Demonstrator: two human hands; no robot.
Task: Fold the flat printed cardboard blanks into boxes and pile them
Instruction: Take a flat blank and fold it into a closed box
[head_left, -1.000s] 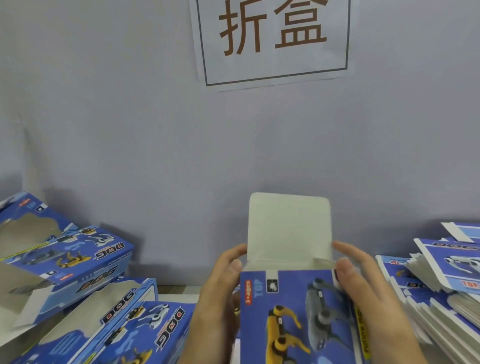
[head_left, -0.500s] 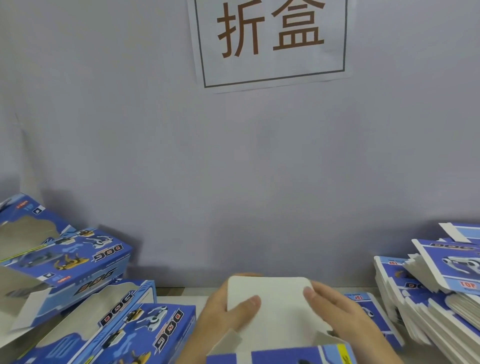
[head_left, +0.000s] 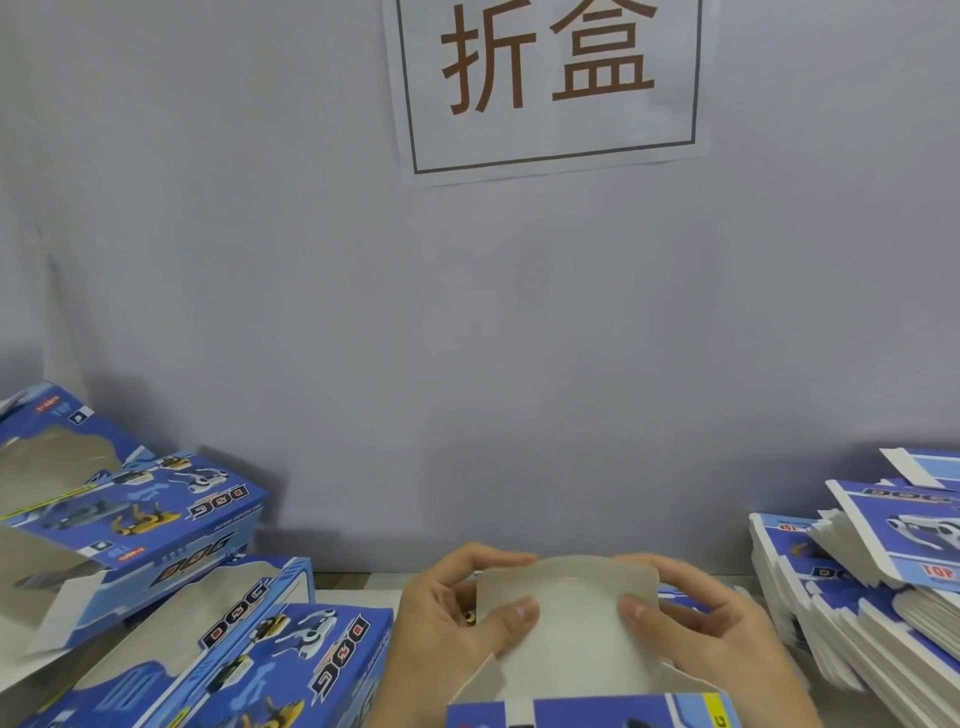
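far left there's the pile of folded boxes (head_left: 156, 571), blue printed ones with the dog robot art, stacked a bit messily on the desk (head_left: 353, 597), some with their end flaps hanging open.

in the middle is the box being worked on (head_left: 571, 675), held low near the bottom edge of the view so only its top end shows. a second ago its big white end flap (head_left: 569, 608) stood straight up above the blue front panel, now it's bent over toward the person and lying nearly flat across the opening. left hand (head_left: 447, 629) pinches the flap's left side, thumb on top and fingers curled behind the edge. right hand (head_left: 711, 634) does the same on the right side, thumb pressing down on the white face. the small side flaps poke out at the corners just below the thumbs.

my read: the end closure is halfway there, the tuck tab still needs pushing inside before this one can go on the pile.

far right, the stack of flat blanks (head_left: 857, 597) is still tall and fanned out, so plenty left to fold. paper sign (head_left: 550, 78) on the wall (head_left: 467, 312) above.
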